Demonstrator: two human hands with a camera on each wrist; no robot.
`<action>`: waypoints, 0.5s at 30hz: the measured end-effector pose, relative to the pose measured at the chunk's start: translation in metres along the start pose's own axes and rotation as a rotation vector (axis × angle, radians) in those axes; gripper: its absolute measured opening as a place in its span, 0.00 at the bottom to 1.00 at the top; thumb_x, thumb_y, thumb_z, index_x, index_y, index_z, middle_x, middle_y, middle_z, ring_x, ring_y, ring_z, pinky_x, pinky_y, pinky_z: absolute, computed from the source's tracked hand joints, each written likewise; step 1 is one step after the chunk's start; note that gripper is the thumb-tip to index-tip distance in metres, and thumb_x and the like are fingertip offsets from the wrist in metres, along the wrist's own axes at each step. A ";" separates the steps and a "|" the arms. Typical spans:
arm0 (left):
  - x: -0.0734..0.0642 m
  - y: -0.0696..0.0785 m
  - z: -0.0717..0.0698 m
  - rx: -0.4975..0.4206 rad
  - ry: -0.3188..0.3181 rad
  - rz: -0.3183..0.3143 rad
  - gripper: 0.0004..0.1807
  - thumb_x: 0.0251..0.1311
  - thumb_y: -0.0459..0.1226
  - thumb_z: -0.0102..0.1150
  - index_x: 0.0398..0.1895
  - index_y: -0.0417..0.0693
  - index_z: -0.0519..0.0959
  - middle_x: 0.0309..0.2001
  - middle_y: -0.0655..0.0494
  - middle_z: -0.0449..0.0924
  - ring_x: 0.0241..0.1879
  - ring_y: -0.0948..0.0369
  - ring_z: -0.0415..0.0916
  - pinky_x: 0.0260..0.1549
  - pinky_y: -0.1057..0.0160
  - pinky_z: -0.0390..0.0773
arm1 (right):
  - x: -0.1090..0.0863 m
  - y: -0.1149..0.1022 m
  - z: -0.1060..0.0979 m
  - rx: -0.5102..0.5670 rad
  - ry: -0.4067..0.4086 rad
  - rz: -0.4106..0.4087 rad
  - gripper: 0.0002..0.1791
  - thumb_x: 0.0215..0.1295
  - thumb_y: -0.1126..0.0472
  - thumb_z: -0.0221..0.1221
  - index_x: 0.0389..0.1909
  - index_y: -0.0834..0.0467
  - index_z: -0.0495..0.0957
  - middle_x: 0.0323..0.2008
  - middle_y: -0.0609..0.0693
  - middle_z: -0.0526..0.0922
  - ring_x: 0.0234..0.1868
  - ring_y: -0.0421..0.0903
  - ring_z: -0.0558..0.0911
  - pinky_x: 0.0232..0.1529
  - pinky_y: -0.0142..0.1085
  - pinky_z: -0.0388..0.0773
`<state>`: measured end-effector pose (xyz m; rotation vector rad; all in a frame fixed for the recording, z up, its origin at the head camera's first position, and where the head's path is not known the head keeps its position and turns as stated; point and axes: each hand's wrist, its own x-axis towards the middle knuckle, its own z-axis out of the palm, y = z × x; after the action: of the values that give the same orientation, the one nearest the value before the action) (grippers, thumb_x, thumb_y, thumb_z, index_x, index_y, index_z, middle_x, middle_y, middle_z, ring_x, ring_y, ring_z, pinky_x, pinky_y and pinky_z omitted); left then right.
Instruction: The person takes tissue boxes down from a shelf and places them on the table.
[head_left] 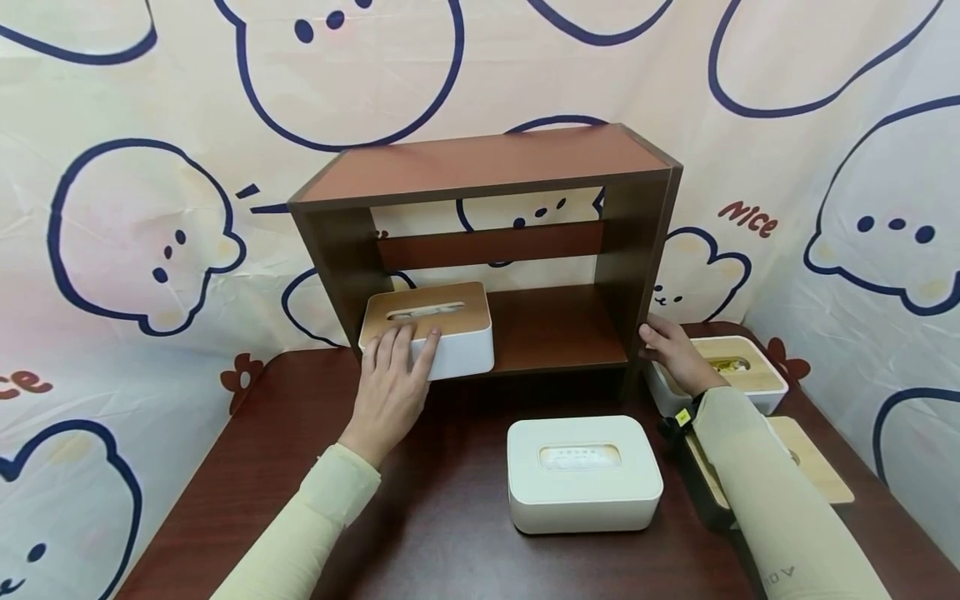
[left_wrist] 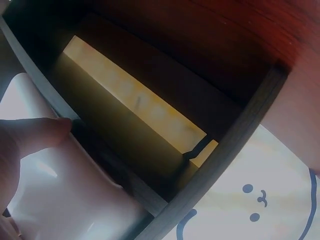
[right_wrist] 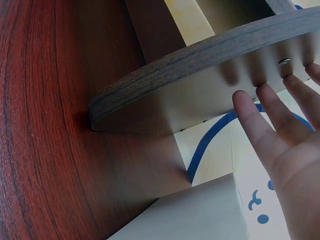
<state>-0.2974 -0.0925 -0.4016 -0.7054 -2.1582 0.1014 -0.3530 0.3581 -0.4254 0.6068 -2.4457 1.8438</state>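
Observation:
A tissue box with a wood-tone lid and white body (head_left: 459, 354) sits at the left of the brown shelf unit's lower board, its front jutting past the edge. My left hand (head_left: 392, 390) rests on its front, fingertips at the lid's edge. In the left wrist view the thumb (left_wrist: 37, 135) lies against the glossy white body (left_wrist: 75, 195); the other fingers are hidden there. At the shelf unit's right side panel (head_left: 637, 250), my right hand (head_left: 678, 354) touches the outer face. The right wrist view shows its fingers (right_wrist: 257, 117) fairly straight against that panel (right_wrist: 200, 95).
A cream tissue box (head_left: 585, 479) stands on the dark red table (head_left: 420, 517) before the shelf. To the right, a white box with a wooden lid (head_left: 757, 375) and a dark box with a wooden lid (head_left: 810, 458) sit near my right forearm. A patterned cloth (head_left: 150, 375) hangs behind.

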 end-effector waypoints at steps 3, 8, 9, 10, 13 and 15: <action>-0.001 0.000 0.000 -0.003 0.001 -0.001 0.38 0.55 0.33 0.64 0.71 0.45 0.62 0.62 0.32 0.63 0.61 0.38 0.60 0.57 0.40 0.61 | -0.001 -0.001 0.001 -0.003 -0.003 0.013 0.31 0.80 0.50 0.40 0.75 0.62 0.52 0.70 0.64 0.60 0.58 0.43 0.71 0.54 0.30 0.72; -0.003 0.001 -0.001 0.001 -0.007 -0.002 0.39 0.55 0.33 0.64 0.71 0.45 0.61 0.63 0.32 0.62 0.62 0.38 0.60 0.57 0.40 0.60 | -0.001 -0.002 0.001 -0.017 -0.004 0.025 0.31 0.79 0.50 0.40 0.76 0.62 0.51 0.70 0.63 0.60 0.59 0.44 0.70 0.55 0.31 0.71; -0.004 0.002 -0.001 0.002 -0.007 -0.003 0.38 0.56 0.33 0.64 0.71 0.45 0.61 0.63 0.32 0.62 0.62 0.38 0.60 0.58 0.40 0.60 | -0.001 -0.002 0.001 -0.017 -0.004 0.024 0.31 0.79 0.50 0.40 0.76 0.62 0.51 0.70 0.63 0.60 0.59 0.44 0.70 0.55 0.31 0.71; -0.004 0.002 -0.001 0.004 -0.010 -0.005 0.38 0.56 0.34 0.63 0.71 0.45 0.61 0.63 0.33 0.62 0.62 0.38 0.60 0.58 0.40 0.60 | 0.000 -0.001 0.001 -0.017 -0.003 0.023 0.31 0.79 0.50 0.40 0.76 0.62 0.51 0.70 0.63 0.60 0.59 0.45 0.70 0.55 0.32 0.71; -0.004 0.002 -0.002 0.001 -0.015 -0.005 0.37 0.58 0.33 0.61 0.71 0.45 0.61 0.63 0.33 0.62 0.62 0.38 0.59 0.59 0.40 0.59 | 0.000 -0.001 0.001 -0.013 0.003 0.018 0.32 0.79 0.50 0.40 0.75 0.62 0.52 0.70 0.64 0.60 0.58 0.43 0.71 0.54 0.31 0.72; -0.005 0.003 -0.003 0.002 -0.020 -0.007 0.37 0.58 0.34 0.60 0.72 0.45 0.60 0.64 0.33 0.61 0.63 0.39 0.59 0.59 0.40 0.59 | 0.000 0.000 0.001 -0.008 0.006 0.012 0.32 0.79 0.50 0.41 0.75 0.63 0.52 0.69 0.65 0.60 0.57 0.42 0.71 0.53 0.31 0.72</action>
<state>-0.2917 -0.0934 -0.4042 -0.6983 -2.1795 0.1079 -0.3528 0.3568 -0.4254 0.5864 -2.4573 1.8363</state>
